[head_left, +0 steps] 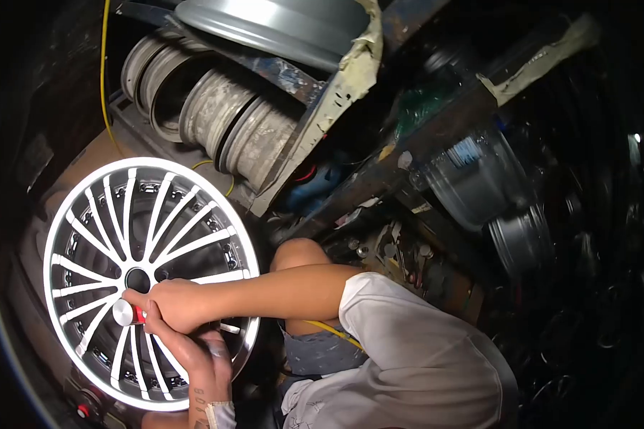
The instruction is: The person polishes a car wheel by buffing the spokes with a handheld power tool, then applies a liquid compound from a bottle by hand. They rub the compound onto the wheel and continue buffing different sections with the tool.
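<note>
A multi-spoke wheel rim (pixel 235 189) with bright silver spokes lies face up in front of me. Over its lower right spokes, just beside the centre hole, my right hand (pixel 181 304) is closed around a small red tool with a round silver end (pixel 124 312). Most of that tool is hidden by the fingers, so its exact kind does not show. From below, my left hand (pixel 197 352) comes up under the right one, its thumb pressed near the red part and its other fingers curled partly out of sight.
Dusty wheel rims (pixel 218 118) stand on a rack at the upper left, beneath a large silver rim (pixel 279 25). A yellow hose (pixel 104 71) hangs at the left. Metal tools (pixel 401 254) lie beyond my knee (pixel 300 257). More rims (pixel 479 179) sit at the right.
</note>
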`<state>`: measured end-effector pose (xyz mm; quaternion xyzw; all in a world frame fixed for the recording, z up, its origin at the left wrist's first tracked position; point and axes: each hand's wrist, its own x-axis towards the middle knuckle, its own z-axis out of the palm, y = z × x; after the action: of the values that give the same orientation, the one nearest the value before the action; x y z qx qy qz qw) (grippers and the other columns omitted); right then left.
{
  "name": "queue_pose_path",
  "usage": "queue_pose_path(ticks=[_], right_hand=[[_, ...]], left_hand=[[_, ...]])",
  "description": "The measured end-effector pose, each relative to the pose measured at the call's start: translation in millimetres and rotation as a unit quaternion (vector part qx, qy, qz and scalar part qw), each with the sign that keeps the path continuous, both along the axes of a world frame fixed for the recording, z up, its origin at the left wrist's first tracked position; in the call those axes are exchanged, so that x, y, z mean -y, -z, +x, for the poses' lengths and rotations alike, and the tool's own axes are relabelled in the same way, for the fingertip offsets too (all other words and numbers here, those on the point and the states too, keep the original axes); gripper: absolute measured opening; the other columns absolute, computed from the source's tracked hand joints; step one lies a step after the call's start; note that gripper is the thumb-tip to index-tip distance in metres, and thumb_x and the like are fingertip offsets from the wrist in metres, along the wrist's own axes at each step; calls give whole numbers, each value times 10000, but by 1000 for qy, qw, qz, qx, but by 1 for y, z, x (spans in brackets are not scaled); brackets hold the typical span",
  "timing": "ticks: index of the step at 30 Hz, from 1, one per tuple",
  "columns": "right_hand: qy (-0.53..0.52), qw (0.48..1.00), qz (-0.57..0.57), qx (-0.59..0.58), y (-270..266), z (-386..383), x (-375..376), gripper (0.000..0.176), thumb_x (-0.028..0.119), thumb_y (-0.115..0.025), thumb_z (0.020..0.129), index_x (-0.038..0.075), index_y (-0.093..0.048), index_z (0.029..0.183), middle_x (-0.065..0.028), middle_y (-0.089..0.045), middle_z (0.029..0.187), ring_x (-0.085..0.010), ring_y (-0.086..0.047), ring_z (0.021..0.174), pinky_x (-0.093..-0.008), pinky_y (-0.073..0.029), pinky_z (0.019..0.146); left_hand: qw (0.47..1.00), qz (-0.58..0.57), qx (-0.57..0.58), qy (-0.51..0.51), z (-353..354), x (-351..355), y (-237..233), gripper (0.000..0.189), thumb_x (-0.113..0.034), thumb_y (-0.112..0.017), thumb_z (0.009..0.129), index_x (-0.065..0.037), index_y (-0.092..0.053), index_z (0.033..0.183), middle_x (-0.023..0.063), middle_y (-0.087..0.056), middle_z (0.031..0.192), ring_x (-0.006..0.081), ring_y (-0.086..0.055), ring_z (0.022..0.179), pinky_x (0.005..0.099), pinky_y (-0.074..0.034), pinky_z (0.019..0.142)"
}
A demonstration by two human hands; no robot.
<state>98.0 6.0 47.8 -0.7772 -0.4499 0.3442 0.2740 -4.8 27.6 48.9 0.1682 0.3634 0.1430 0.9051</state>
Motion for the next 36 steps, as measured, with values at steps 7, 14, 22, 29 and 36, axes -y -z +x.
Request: queue_pose_path(ticks=[7,14,22,29,36], right_hand=[[-19,999,20,-24,4,2,5,653,256,-694,874,84,-453,1456,-266,-730,883,-464,-723,817,-529,-541,716],[-34,998,15,-50,-18,5,8,624,269,-663,899,72,-452,1453,-259,-733,910,-461,-716,858,-523,-539,747],[-38,999,-6,-26,-11,4,0,743,323,-684,897,86,-412,1546,-253,-748,964,-451,-729,908,-517,-561,785],[-44,996,72,-42,15,5,0,674,382,-688,945,147,-384,1499,-243,-722,852,-465,-710,825,-496,-555,743],[-28,998,-19,-48,-5,5,-6,665,314,-704,966,89,-370,1495,-235,-648,708,-459,-658,678,-496,-492,647]], left_hand=[[997,34,-48,40,-3,5,-2,650,-678,-608,965,-165,-511,1353,33,-643,1139,160,-651,974,319,-505,755],[999,26,-5,45,-3,2,6,631,-646,-554,1013,-131,-507,1374,58,-634,1200,179,-667,1031,336,-548,812],[999,14,20,26,-4,2,7,661,-652,-558,1008,-166,-450,1443,78,-600,1286,201,-632,1139,374,-532,912],[995,-18,-89,40,-1,8,11,673,-702,-591,951,-143,-553,1325,-48,-657,1068,25,-601,634,178,-342,424],[998,36,-52,-5,8,17,17,947,-537,-573,1030,-10,-92,1652,175,-374,1563,230,-419,1452,405,-380,1161]])
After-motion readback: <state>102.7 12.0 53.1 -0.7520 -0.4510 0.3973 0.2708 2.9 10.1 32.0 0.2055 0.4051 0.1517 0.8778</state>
